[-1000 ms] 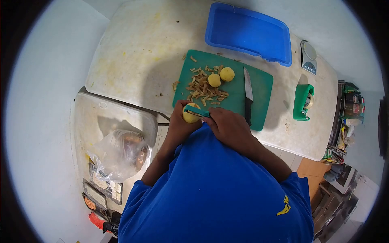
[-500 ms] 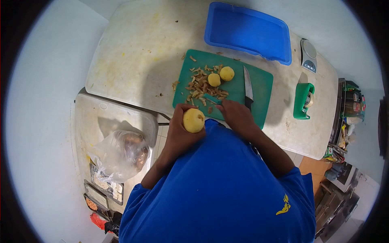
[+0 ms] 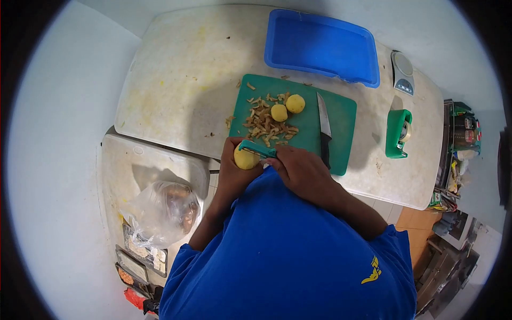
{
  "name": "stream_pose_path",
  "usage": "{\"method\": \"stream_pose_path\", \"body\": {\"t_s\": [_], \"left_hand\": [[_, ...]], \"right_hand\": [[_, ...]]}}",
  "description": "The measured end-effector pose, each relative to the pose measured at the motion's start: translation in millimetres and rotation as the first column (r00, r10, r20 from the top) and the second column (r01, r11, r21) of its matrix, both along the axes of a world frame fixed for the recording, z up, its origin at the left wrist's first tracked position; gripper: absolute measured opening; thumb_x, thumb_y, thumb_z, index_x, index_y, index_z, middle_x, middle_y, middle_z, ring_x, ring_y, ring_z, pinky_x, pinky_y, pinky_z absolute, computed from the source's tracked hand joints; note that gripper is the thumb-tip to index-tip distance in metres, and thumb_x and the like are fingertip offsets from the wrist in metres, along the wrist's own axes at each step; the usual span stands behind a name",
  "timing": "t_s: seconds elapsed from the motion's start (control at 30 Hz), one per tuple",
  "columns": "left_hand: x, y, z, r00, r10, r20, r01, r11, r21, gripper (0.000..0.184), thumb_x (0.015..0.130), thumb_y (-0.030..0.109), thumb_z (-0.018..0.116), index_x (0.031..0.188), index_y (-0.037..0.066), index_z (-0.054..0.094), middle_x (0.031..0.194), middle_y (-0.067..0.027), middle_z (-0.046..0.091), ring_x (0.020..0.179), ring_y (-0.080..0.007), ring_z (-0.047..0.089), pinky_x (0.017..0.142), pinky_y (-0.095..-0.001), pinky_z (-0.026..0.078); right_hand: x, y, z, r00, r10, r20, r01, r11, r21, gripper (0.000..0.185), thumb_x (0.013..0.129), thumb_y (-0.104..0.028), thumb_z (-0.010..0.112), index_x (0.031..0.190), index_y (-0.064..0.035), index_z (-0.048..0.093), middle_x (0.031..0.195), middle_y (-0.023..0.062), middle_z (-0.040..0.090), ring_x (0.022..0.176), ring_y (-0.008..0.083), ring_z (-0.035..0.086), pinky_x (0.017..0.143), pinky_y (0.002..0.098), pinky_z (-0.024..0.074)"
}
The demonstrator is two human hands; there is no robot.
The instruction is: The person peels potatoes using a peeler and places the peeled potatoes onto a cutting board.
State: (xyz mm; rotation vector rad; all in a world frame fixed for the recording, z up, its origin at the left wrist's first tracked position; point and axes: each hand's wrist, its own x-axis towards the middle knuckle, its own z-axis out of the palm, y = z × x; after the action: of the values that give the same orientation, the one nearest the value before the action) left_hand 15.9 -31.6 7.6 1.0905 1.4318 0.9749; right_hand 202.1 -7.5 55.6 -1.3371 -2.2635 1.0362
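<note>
In my left hand (image 3: 233, 176) sits a pale yellow peeled potato (image 3: 246, 159), held close to my body at the near edge of the table. My right hand (image 3: 302, 170) is closed round a green peeler (image 3: 258, 149), whose head lies across the top of the potato. Just beyond both hands, a green cutting board (image 3: 337, 122) carries two more peeled potatoes (image 3: 295, 103) and a pile of brown peelings (image 3: 262, 121). A black-handled knife (image 3: 324, 120) lies on the board's right side.
A blue tray (image 3: 321, 45) stands behind the board. To the right are a kitchen scale (image 3: 403, 72) and a green tape dispenser (image 3: 399, 133). A clear plastic bag (image 3: 162, 210) with brown contents rests on the lower-left table, near several dark trays (image 3: 130, 262).
My right hand has brought the peeler from over the board's near edge back onto the potato. My left hand has turned the potato slightly and moved it a little to the left.
</note>
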Motion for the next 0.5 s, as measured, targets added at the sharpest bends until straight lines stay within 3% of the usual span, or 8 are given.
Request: {"method": "stream_pose_path", "body": {"t_s": [0.3,0.37,0.5], "left_hand": [[-0.4,-4.6,9.9,1.0,-0.009,-0.014,0.009,1.0,0.01,0.055,0.069,0.005,0.077,0.114,0.005,0.046,0.104,-0.0075,0.057,0.097,-0.0156,0.058,0.085,-0.0314,0.049],[-0.7,-9.9,19.6,0.998,-0.06,-0.036,0.064,0.992,0.112,0.055,0.068,0.005,0.077,0.113,0.005,0.046,0.104,-0.008,0.057,0.098,-0.015,0.058,0.086,-0.0313,0.049],[-7.7,-13.7,14.8,0.99,-0.096,0.103,0.095,0.995,0.013,0.055,0.071,0.005,0.078,0.115,0.006,0.044,0.111,-0.0107,0.057,0.103,-0.0152,0.057,0.09,-0.0309,0.048]], "right_hand": [[-3.2,-4.2,-10.1,0.997,-0.073,0.006,0.072,0.992,0.108,0.036,0.101,-0.036,0.045,0.092,-0.002,0.053,0.082,0.0188,0.064,0.076,0.0383,0.064,0.065,0.0497,0.0498],[6.1,7.7,-35.9,0.992,-0.106,0.071,0.101,0.993,0.066,0.038,0.101,-0.037,0.045,0.092,-0.0012,0.053,0.083,0.0205,0.064,0.077,0.0399,0.064,0.066,0.0505,0.0492],[20.2,21.0,-31.6,0.982,-0.17,0.08,0.174,0.984,-0.04,0.041,0.101,-0.037,0.046,0.09,0.0012,0.053,0.081,0.0241,0.062,0.078,0.0431,0.061,0.067,0.0512,0.0462]]}}
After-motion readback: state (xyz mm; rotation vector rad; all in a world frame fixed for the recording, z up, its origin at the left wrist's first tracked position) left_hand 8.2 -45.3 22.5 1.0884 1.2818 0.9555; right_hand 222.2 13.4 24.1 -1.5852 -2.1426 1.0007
